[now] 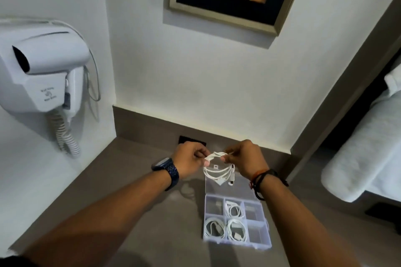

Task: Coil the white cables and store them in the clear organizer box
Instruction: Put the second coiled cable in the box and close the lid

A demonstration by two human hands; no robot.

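Above the grey-brown worktop (138,191), the left hand (188,161) and the right hand (245,161) each pinch the top of a looped white cable (218,169), gripping it between fingertips. The coil hangs between them, its plugs dangling at the lower right, just above the open lid of the clear plastic organizer box (258,243). The box lies on the worktop with three coiled white cables (235,210) in its compartments: one in the far middle, two in the near left and near middle. The remaining compartments look empty.
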